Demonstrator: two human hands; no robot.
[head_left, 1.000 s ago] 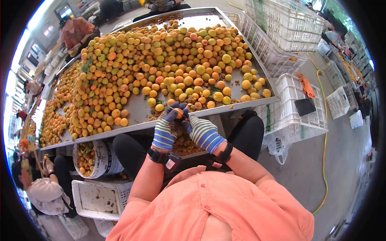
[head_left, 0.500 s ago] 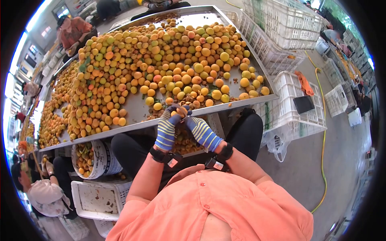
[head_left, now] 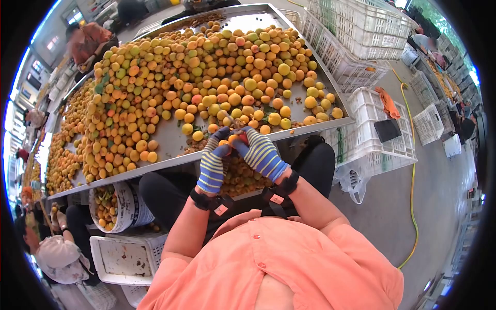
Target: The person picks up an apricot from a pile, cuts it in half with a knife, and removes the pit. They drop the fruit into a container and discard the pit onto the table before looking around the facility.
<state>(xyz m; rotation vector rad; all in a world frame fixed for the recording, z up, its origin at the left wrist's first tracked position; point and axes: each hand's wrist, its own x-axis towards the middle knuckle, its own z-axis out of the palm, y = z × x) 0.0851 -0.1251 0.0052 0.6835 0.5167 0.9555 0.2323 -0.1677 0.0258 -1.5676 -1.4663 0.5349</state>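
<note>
In striped, dark-tipped gloves, both hands meet above my lap at the near edge of the metal table. My left hand (head_left: 212, 164) is closed on an apricot (head_left: 232, 138), whose orange flesh shows between the fingertips. My right hand (head_left: 262, 154) presses its closed fingers against the same fruit from the other side. Something red shows at the right fingertips, too small to name. Just beyond the hands, many loose apricots (head_left: 178, 77) are heaped on the table. Below the hands, a container of apricot pieces (head_left: 243, 175) is partly hidden.
The metal table's rim (head_left: 305, 131) runs just beyond my knees. To the left are a white bucket of apricots (head_left: 124, 201) and a white crate (head_left: 98, 258). White crates (head_left: 361, 150) stand at right, near a yellow hose (head_left: 415, 206). Other people sit around the table.
The hands have shifted slightly, the right one rising toward the table edge. The fruit between them has turned, and more orange flesh now shows. The whole view has tilted a little.
</note>
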